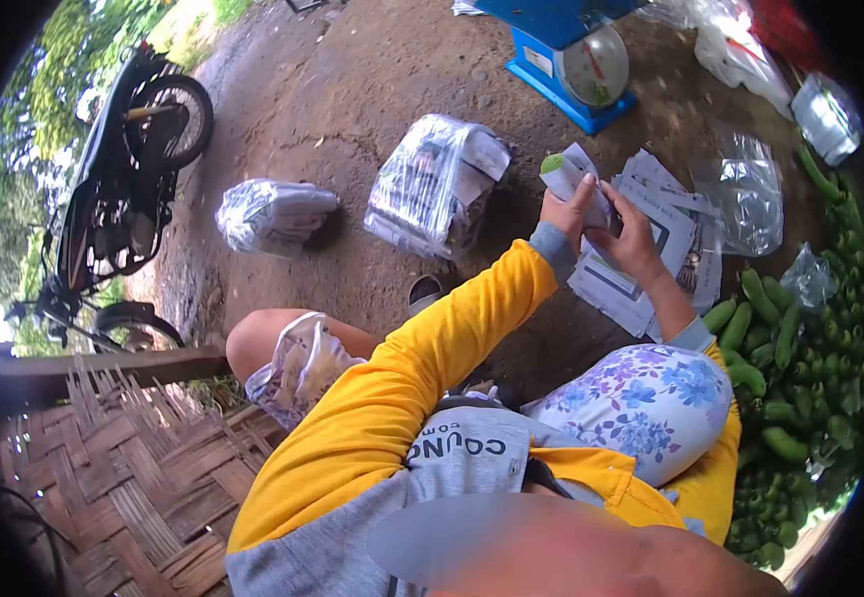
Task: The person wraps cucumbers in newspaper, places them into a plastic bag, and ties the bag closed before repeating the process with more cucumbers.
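Both hands are on a cucumber rolled in printed paper (579, 171), its pale green end sticking out of the wrap at the upper left. My left hand (568, 211) closes round the near side of the roll, thumb along the paper. On the other side, the fingers of my right hand (636, 239) press against the same roll. Beneath them a loose stack of printed paper sheets (663, 214) lies spread on the ground. A heap of long green cucumbers (785, 343) fills the ground at my right.
A blue dial scale (576, 65) stands ahead. Two plastic-wrapped bundles, a large one (437, 184) and a smaller one (273, 214), sit on the dirt to the left. A clear plastic bag (748, 199) lies beside the papers. A motorcycle (103, 189) is parked far left, beyond woven matting (123, 478).
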A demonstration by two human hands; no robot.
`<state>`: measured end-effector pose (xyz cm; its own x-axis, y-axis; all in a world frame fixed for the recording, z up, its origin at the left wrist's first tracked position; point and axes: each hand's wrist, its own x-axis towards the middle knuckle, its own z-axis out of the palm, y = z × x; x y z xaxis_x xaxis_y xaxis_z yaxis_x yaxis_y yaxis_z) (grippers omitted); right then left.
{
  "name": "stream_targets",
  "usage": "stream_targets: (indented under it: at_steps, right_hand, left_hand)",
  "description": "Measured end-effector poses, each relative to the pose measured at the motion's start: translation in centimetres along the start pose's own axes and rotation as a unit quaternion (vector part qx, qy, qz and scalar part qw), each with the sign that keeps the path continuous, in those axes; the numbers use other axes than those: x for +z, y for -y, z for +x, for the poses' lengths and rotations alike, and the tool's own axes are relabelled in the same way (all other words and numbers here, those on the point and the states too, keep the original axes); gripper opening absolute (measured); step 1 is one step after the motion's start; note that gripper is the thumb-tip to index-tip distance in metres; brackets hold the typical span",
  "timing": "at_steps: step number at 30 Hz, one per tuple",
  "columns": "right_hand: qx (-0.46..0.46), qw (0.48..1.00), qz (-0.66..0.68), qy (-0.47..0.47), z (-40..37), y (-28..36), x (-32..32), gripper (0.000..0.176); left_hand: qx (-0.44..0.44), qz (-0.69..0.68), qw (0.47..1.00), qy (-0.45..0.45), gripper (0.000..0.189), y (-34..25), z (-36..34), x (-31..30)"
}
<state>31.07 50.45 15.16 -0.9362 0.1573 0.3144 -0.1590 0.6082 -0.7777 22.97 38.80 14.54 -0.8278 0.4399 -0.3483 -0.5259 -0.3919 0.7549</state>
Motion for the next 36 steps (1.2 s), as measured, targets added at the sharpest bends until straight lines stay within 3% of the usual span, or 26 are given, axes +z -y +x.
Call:
stream_targets:
  at_steps: [1, 2, 3, 4, 5, 6, 7, 8, 11, 14, 18, 22, 26, 29, 30, 34, 36]
  right_hand:
    - [0.022, 0.998, 0.042, 0.048, 1.3, 1.0, -0.7, 0.064]
    - [0.046, 0.991, 0.082, 0.098, 2.5, 2.0, -1.4, 0.060]
    - [0.074, 0.979, 0.120, 0.146, 3.6, 2.7, -2.0, 0.057]
    - [0.057, 0.974, 0.135, 0.170, 4.8, 3.2, -2.5, 0.052]
    - [0.059, 0.969, 0.127, 0.205, 5.9, 4.3, -3.0, 0.052]
    - [0.060, 0.962, 0.118, 0.238, 7.3, 5.8, -3.5, 0.053]
    - [0.060, 0.955, 0.108, 0.271, 8.5, 7.0, -3.6, 0.053]
    - [0.085, 0.945, 0.111, 0.295, 9.4, 7.9, -3.1, 0.052]
    - [0.058, 0.933, 0.114, 0.336, 10.6, 7.8, 0.7, 0.049]
    - [0.024, 0.936, 0.098, 0.338, 9.6, 6.1, 5.8, 0.047]
    - [0.005, 0.963, 0.103, 0.251, 7.0, 3.7, 11.6, 0.047]
    - [-0.045, 0.989, 0.039, 0.139, 6.2, 5.2, 15.0, 0.046]
    - [-0.049, 0.998, 0.013, 0.032, 9.3, 4.0, 20.2, 0.038]
    - [0.031, 0.991, -0.070, 0.108, 12.2, 7.0, 21.0, 0.032]
    - [0.030, 0.993, -0.076, 0.087, 12.3, 7.5, 21.4, 0.031]
    - [-0.193, 0.959, -0.190, -0.081, 9.8, 8.2, 20.3, 0.047]
    - [-0.120, 0.978, -0.157, -0.073, 6.4, 6.8, 19.7, 0.050]
  left_hand:
    - [0.003, -0.027, 0.999, 0.021, 0.046, -1.1, -0.6, -0.5]
    - [0.042, 0.071, 0.996, 0.027, 0.049, -0.7, 0.5, -2.7]
    - [0.071, 0.212, 0.975, 0.014, 0.046, -4.7, -2.2, -2.8]
    - [0.179, 0.231, 0.956, 0.021, 0.042, -3.1, 0.2, -6.9]
    - [0.293, 0.394, 0.871, -0.032, 0.044, -4.8, -0.1, -9.5]
    - [0.333, 0.562, 0.742, -0.149, 0.048, -7.3, -2.4, -10.8]
    - [0.328, 0.649, 0.656, -0.204, 0.052, -8.6, -3.1, -12.7]
    - [0.283, 0.703, 0.611, -0.229, 0.056, -9.0, -2.9, -15.0]
    - [0.206, 0.732, 0.603, -0.240, 0.045, -9.8, -1.9, -17.5]
    - [0.122, 0.698, 0.669, -0.224, 0.034, -10.8, 0.2, -18.5]
    - [0.147, 0.544, 0.780, -0.271, 0.028, -11.0, 1.5, -20.3]
    - [0.209, 0.436, 0.833, -0.269, 0.023, -10.3, 0.8, -18.7]
    - [0.302, 0.465, 0.800, -0.228, 0.018, -10.0, -0.7, -16.8]
    - [0.328, 0.467, 0.782, -0.251, 0.018, -10.8, -0.4, -17.3]
    - [0.317, 0.446, 0.796, -0.258, 0.018, -11.5, -0.7, -17.2]
    - [0.288, 0.405, 0.831, -0.250, 0.019, -10.9, -0.3, -18.0]
    - [0.315, 0.418, 0.813, -0.254, 0.019, -10.3, -0.1, -17.6]
